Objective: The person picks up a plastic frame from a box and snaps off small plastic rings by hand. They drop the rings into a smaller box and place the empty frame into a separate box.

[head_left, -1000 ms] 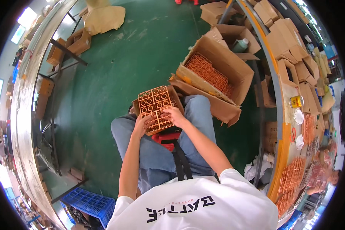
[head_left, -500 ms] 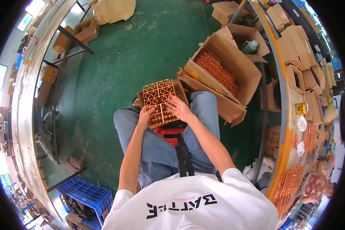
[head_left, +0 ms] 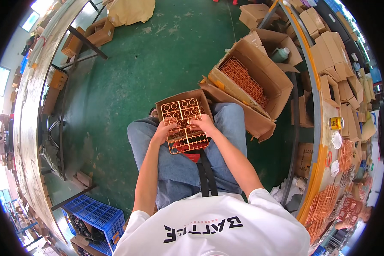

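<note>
Head view: the person sits with knees apart on a green floor (head_left: pixel 128 85), and both bare hands meet over the lap on an orange plastic parts frame (head_left: pixel 184 125), a flat moulded grid with ring-shaped pieces in its far rows. The frame lies roughly level across the thighs. Its long axis runs away from the body, tilted slightly toward the person's left at the far end, so the ringed end points toward the floor ahead and the near end toward the belly.

The left hand (head_left: pixel 163 132) grips the frame's left edge, fingers curled over it and closed on the plastic. The right hand (head_left: pixel 204 124) is closed on the frame's right side near its middle, fingertips pinching down onto the grid.

Under the far half of the frame sits a small brown cardboard box (head_left: pixel 179 99), resting between the knees. Just beside it to the right stands a large open carton (head_left: pixel 260 81), tipped on its side, with a stack of like orange frames (head_left: pixel 243 79) inside. Further right a curved yellow-edged workbench (head_left: pixel 315 128) carries more cartons. A blue plastic crate (head_left: pixel 94 215) sits on the floor near the left elbow.
</note>
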Available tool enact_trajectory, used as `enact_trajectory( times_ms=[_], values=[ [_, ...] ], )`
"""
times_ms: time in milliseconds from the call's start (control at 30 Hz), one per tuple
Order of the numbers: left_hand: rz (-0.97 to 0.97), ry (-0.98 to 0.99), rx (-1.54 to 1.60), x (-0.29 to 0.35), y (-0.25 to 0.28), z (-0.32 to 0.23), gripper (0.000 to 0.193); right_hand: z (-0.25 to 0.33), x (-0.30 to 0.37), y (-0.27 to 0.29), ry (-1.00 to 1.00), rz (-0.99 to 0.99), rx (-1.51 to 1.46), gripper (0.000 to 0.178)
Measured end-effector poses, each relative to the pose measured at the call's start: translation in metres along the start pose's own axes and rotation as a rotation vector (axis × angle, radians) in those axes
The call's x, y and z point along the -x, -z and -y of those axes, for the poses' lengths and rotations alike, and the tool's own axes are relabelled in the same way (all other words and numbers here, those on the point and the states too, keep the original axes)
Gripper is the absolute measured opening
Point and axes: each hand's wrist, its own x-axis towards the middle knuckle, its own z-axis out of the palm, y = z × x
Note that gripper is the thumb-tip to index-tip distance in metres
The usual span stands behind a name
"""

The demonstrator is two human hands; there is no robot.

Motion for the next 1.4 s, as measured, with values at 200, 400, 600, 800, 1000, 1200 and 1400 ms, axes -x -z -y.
enact_trajectory(
  times_ms=[200, 400, 600, 800, 1000, 1200, 1400],
  values=[
    [-0.171, -0.089, -0.177, -0.003, 0.017, 0.018, 0.020, -0.014, -0.005, -0.016, 0.038, -0.117, 0.085, 0.013],
    [-0.229, -0.312, -0.320, -0.019, 0.008, 0.014, 0.026, -0.011, -0.010, -0.007, 0.033, -0.014, -0.067, 0.012],
    [0.017, -0.183, 0.018, -0.018, -0.003, 0.007, 0.040, 0.005, -0.001, -0.006, -0.113, 0.062, -0.255, 0.022],
    [-0.132, -0.099, -0.170, -0.001, 0.005, 0.031, 0.027, -0.042, -0.005, 0.005, -0.029, -0.104, -0.013, 0.021],
    [-0.218, -0.118, -0.232, -0.030, 0.033, 0.047, 0.013, -0.045, -0.024, 0.015, 0.064, -0.161, 0.072, 0.021],
    [-0.262, -0.179, -0.248, -0.029, 0.025, 0.031, 0.010, -0.036, -0.030, 0.011, 0.179, -0.213, 0.304, 0.010],
    [-0.207, -0.127, -0.078, -0.026, 0.023, 0.028, 0.013, -0.036, -0.034, 0.013, 0.184, -0.249, 0.180, 0.013]
  ],
)
